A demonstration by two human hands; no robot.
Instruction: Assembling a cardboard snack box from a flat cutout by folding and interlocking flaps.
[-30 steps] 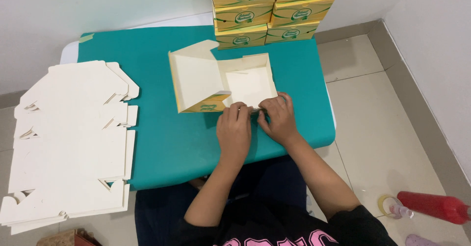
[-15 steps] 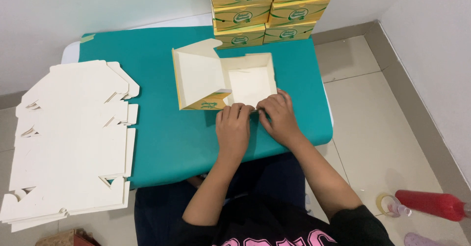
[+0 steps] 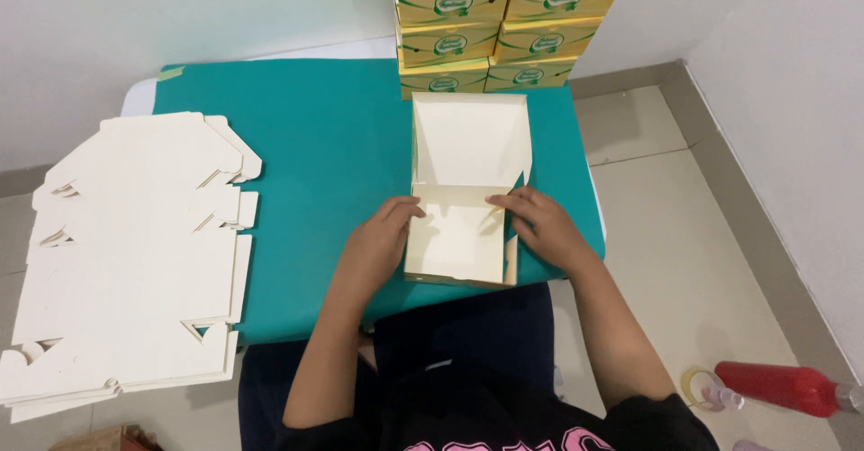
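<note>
A half-formed cream cardboard box (image 3: 461, 235) lay on the teal table cover (image 3: 324, 154), near the front edge of the table and just in front of the seated person, with its lid panel (image 3: 470, 140) spread flat away from them towards the back. The left hand (image 3: 373, 248) rested against the left side of the box, its fingers loosely curled and the fingertips pressing down on the fold where the lid met the tray; it was pressing rather than closed around anything. The right hand (image 3: 543, 226) sat at the right side of the box in the same way, fingers stretched along the same fold and touching the card, the palm over the right wall, partly open with nothing enclosed in it. Behind the lid, at the far edge of the table and touching the white wall, stood a stack of finished yellow and green boxes (image 3: 508, 23) in two columns. To the left, well apart from the hands, a thick pile of flat uncut-looking cream box blanks (image 3: 130, 253) overhung the left edge of the table. On the pale tiled floor at the lower right lay a red bottle (image 3: 778, 388) on its side, with a roll of clear tape (image 3: 695, 386) just beside it
</note>
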